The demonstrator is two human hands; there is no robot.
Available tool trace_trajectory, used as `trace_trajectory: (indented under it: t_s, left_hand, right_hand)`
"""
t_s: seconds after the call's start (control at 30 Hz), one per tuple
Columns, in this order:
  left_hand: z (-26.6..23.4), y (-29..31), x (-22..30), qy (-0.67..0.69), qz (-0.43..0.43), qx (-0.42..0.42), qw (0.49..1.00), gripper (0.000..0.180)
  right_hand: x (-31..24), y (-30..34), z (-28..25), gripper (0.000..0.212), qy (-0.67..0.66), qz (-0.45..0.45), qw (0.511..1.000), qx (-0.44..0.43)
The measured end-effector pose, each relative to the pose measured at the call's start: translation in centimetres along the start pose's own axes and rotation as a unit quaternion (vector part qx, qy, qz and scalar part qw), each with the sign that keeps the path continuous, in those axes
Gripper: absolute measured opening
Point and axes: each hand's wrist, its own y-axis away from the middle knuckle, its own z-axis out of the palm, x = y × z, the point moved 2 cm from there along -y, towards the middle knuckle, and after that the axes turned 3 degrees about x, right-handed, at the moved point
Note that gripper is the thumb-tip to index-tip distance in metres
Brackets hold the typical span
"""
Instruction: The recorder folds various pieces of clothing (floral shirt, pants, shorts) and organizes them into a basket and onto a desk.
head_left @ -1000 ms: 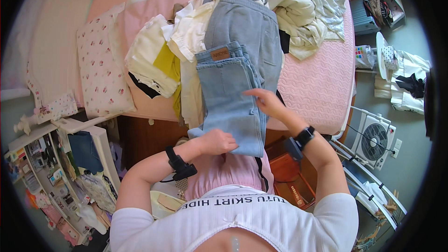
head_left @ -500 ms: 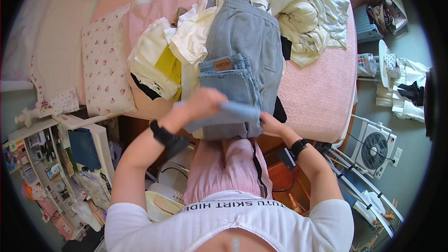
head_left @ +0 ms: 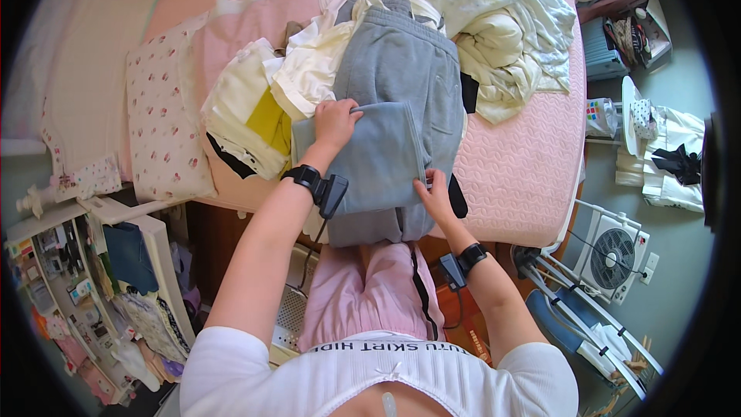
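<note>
Folded light blue jeans (head_left: 378, 150) lie in front of me on a spread pair of grey sweatpants (head_left: 405, 54), near the edge of the bed. My left hand (head_left: 334, 125) is closed over the upper left part of the jeans, fingers bent against the denim. At their right edge, my right hand (head_left: 436, 194) pinches the fabric between thumb and fingers. The lower end of the grey sweatpants shows below the jeans.
The bed (head_left: 521, 162) has a pink quilted cover. Cream, white and yellow clothes (head_left: 255, 112) are heaped left of the sweatpants, beside a cherry-print pillow (head_left: 166, 123). A crumpled pale quilt (head_left: 509, 38) lies at the far right; a fan (head_left: 614, 255) stands right of the bed.
The jeans' upper layer has been folded away from me, covering the waistband and its brown patch. My left hand has moved up and forward; my right hand stays at the right edge.
</note>
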Motion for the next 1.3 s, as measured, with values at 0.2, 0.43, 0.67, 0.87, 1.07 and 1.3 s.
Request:
trace_trajectory:
  t_s: [0.2,0.43,0.67,0.87,1.07,1.3]
  left_hand:
    - [-1.2,3.6,-1.4,-0.016,0.017,0.222,0.975,0.032]
    - [2.0,19.6,-6.6,0.209,-0.427,0.133,0.870,0.047]
    - [2.1,21.5,-2.3,0.829,-0.493,-0.034,0.260,0.045]
    - [-2.1,24.6,-4.0,0.874,-0.399,0.070,0.268,0.040]
    - [-11.1,31.8,-6.3,0.891,-0.369,0.053,0.259,0.031]
    - [-21.2,40.4,-10.8,0.855,-0.359,0.194,0.320,0.036]
  right_hand:
    - [0.0,-1.0,0.9,0.050,-0.034,0.024,0.999,0.004]
    - [-3.9,-2.5,0.1,0.051,-0.121,0.128,0.974,-0.143]
    - [-10.8,-0.6,0.2,0.047,-0.368,0.242,0.862,-0.250]
    - [-17.2,5.1,0.5,0.048,-0.361,0.162,0.886,-0.242]
    - [-22.4,9.3,4.4,0.043,-0.346,0.203,0.863,-0.308]
    - [-29.7,12.1,15.1,0.041,-0.278,0.211,0.832,-0.430]
